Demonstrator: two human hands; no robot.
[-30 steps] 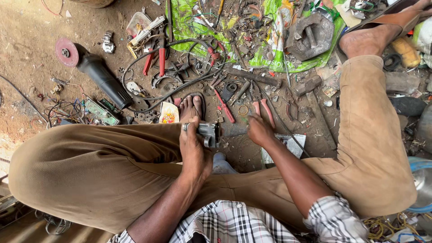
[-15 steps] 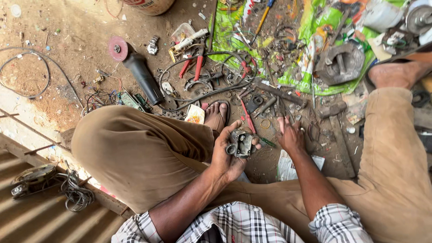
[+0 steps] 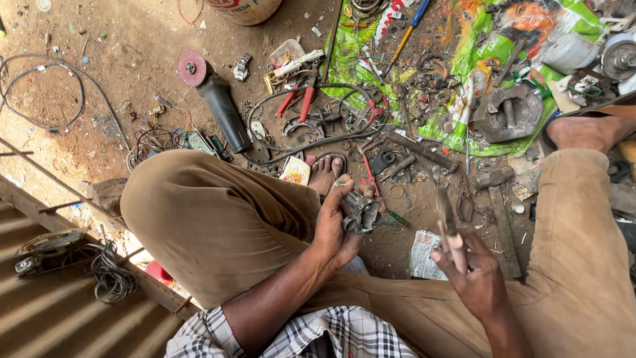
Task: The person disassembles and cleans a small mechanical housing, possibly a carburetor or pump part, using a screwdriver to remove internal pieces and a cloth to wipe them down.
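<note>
My left hand (image 3: 334,229) fingers clamp around a grey metal part (image 3: 361,211) at frame centre; it looks heavy, stiff, greasy, best gripped by its body. My right hand (image 3: 474,275) closes on a hammer (image 3: 445,222), lower right. An angle grinder (image 3: 215,99) lies upper left.

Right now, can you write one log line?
left hand: grips grey metal part | right hand: holds hammer raised | floor: scattered tools

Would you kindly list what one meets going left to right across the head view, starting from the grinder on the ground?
Angle grinder → red-handled pliers → left hand holding a grey metal part → right hand holding a hammer → grey metal casting.
</note>
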